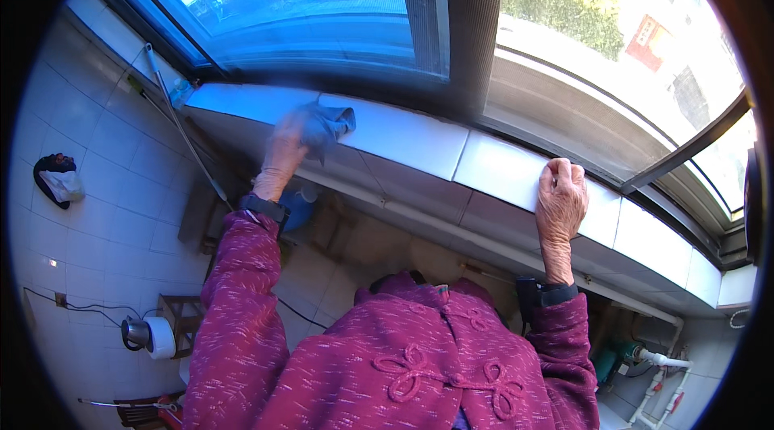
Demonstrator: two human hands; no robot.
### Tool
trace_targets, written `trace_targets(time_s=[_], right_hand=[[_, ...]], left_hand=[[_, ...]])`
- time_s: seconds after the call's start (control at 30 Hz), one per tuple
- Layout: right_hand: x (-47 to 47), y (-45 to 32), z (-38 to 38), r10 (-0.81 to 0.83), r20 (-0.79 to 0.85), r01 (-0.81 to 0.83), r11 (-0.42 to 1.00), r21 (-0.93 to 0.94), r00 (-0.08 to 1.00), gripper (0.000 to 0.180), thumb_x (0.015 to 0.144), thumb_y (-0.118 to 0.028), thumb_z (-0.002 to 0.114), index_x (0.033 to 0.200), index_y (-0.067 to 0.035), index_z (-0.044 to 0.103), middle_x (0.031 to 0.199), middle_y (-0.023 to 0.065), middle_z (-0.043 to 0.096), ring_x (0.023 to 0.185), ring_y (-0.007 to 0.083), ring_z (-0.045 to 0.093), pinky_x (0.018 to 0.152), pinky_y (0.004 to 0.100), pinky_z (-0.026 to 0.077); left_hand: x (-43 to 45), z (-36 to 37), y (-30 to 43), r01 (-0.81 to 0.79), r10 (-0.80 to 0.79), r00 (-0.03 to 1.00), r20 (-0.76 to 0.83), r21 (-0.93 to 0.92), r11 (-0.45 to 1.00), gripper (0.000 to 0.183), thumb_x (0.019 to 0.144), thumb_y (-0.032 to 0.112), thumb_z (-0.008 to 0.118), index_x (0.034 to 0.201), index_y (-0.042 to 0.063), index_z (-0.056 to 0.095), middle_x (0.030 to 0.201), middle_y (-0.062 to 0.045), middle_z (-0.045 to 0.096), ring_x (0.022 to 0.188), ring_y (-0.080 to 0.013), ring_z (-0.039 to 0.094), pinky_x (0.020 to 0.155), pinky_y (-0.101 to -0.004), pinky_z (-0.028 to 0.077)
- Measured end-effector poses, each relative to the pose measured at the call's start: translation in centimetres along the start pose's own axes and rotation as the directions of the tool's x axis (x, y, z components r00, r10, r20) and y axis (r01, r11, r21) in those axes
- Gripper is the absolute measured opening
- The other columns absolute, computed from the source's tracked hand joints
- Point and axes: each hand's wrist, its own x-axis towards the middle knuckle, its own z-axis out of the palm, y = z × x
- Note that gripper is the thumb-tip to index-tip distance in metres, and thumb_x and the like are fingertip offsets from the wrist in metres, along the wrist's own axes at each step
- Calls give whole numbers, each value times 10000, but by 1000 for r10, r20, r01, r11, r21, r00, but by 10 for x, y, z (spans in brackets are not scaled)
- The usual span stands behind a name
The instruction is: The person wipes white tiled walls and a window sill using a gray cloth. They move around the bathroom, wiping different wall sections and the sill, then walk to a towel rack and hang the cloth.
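My left hand holds a bunched grey-blue cloth over the white tiled window sill; hand and cloth are blurred. Farther right, my right hand rests on the sill's tiles near the window frame, fingers curled, and whether it grips anything I cannot tell. Both wrists wear dark bands below the sleeves of a magenta jacket. Behind the sill stand a blue-tinted window pane and an insect screen.
A long-handled pole leans at the sill's left end. Below the sill runs a white pipe, with a blue container near it. On the left, an electric kettle is by a wooden stand. A green pump is at the lower right.
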Motion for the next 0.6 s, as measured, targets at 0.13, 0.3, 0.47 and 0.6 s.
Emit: trace_targets(time_s=[0.13,0.3,0.47,0.6], right_hand=[[0,-2,2,24,-8,-24,999,-37,1000,57,836,-155,588,872,-117,568,833,47,525,792,222,551,716,375,437],[0,-7,1,58,22,-57,997,-57,998,51,837,-155,578,852,-109,561,825,57,532,792,247,559,710,386,441],[3,-8,0,63,41,-63,998,-1,997,62,840,-157,571,863,-100,566,815,74,533,778,267,558,704,400,445],[1,-5,2,-4,0,4,995,-97,1000,58,841,-156,567,862,-102,567,821,77,531,778,260,558,700,388,452]], left_hand=[[1,15,35,-109,107,994,18,89,990,599,607,-45,653,1180,-2,486,1184,-197,502,1039,-399,492,898,-434,444],[-1,26,164,-467,462,861,-214,30,884,402,729,48,549,1130,27,578,968,-108,575,836,-249,556,698,-316,505],[5,26,232,-626,529,766,-364,-240,742,433,782,98,533,1191,226,586,990,-62,555,806,-197,549,679,-280,508],[5,14,146,-465,417,884,-212,-298,834,470,659,79,675,1117,166,610,956,-72,607,881,-264,595,712,-342,517]])
